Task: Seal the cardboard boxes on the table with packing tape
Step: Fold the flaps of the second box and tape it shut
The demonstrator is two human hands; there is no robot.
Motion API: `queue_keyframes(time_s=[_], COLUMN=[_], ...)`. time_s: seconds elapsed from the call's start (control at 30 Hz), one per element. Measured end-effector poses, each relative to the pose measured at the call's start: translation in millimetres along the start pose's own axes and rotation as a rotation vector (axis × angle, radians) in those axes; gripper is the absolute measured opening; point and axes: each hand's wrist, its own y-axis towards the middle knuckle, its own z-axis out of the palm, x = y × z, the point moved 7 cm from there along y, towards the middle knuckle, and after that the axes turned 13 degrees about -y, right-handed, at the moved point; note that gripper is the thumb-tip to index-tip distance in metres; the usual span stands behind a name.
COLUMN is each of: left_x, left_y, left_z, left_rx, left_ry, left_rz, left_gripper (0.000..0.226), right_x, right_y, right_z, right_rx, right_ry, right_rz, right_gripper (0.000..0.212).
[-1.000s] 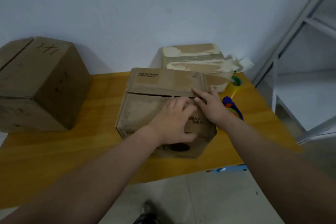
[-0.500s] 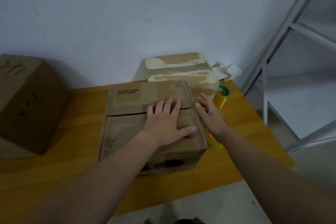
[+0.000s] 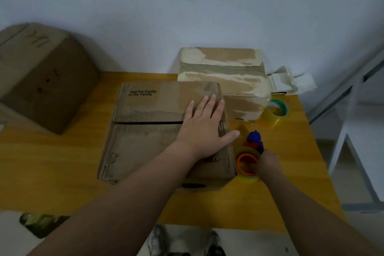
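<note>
A brown cardboard box (image 3: 145, 141) lies in the middle of the wooden table (image 3: 62, 162), its two top flaps folded down with a seam between them. My left hand (image 3: 205, 129) presses flat on the flaps at the right end of the seam, fingers straight. Just right of the box stands a tape dispenser (image 3: 248, 158) with an orange core, a yellowish roll and a blue handle. My right hand (image 3: 268, 164) curls around its handle side; the fingers are partly hidden.
A taped box (image 3: 224, 81) stands behind, against the wall, with loose tape scraps (image 3: 291, 81) to its right. A green-cored tape roll (image 3: 277, 110) lies beside it. A large box (image 3: 41, 77) sits at the left. A metal shelf frame (image 3: 349, 97) stands to the right.
My right hand left the box's right edge and dropped to the tape dispenser beside it. My left hand slid toward the right end of the seam. The camera tilted down.
</note>
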Motion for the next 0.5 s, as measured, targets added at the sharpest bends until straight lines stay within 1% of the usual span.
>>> queue_keyframes(time_s=[0.03, 0.1, 0.17, 0.23, 0.3, 0.33, 0.43, 0.5], left_x=[0, -2, -2, 0, 8, 15, 54, 86], left_y=[0, -2, -4, -6, -13, -19, -43, -60], left_z=[0, -4, -9, -16, -26, -31, -49, -62], left_rx=[-0.012, -0.036, -0.043, -0.028, 0.006, 0.023, 0.044, 0.057], left_ry=[-0.001, -0.006, -0.049, -0.092, -0.062, -0.03, 0.034, 0.043], left_rz=[-0.008, -0.007, 0.003, 0.029, 0.079, 0.096, 0.061, -0.006], left_gripper=[0.09, 0.086, 0.076, 0.067, 0.068, 0.07, 0.077, 0.082], right_x=[-4, -10, -8, 0, 13, 21, 51, 75], right_y=[3, 3, -4, -17, -33, -44, -91, -124], right_z=[4, 11, 7, -14, -52, -76, -146, -184], right_rx=[0.013, 0.017, -0.058, -0.19, -0.333, -0.417, -0.649, -0.803], right_ry=[0.005, 0.106, 0.237, 0.41, 0.534, 0.56, 0.563, 0.449], right_rz=[0.009, 0.024, 0.005, -0.059, -0.131, -0.186, -0.425, -0.557], right_gripper=[0.039, 0.036, 0.034, 0.034, 0.04, 0.041, 0.049, 0.053])
